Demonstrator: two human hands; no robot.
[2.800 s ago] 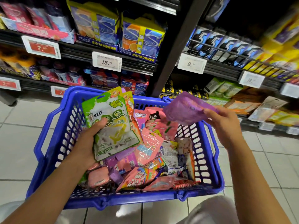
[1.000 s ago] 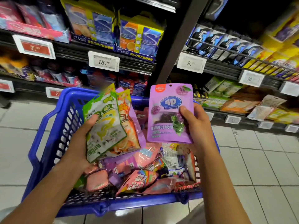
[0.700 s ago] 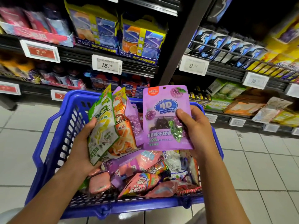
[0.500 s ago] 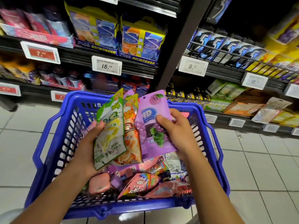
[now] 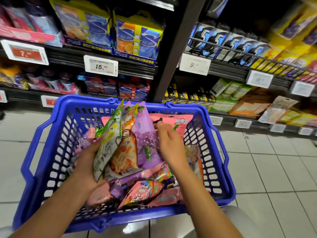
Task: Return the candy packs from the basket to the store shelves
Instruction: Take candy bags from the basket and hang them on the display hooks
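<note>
L hand [image 5: 89, 162] holds a fan of candy packs [image 5: 120, 145] upright, tops twd the shelves [image 5: 120, 67]. R hand [image 5: 169, 143], loose & holding nothing, is just beside the purple pack [image 5: 145, 134], over the blue basket [image 5: 56, 134].

left hand [image 5: 87, 162] gripping candy packs [image 5: 120, 145], blue basket [image 5: 42, 169]

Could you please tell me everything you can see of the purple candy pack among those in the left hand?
The purple candy pack is a glossy plastic pouch with grape pictures and a green leaf. It stands upright over the blue basket, rightmost in a fan behind the orange pack and green pack, gripped by the left hand. The right hand hovers beside it, contact unclear.
</note>
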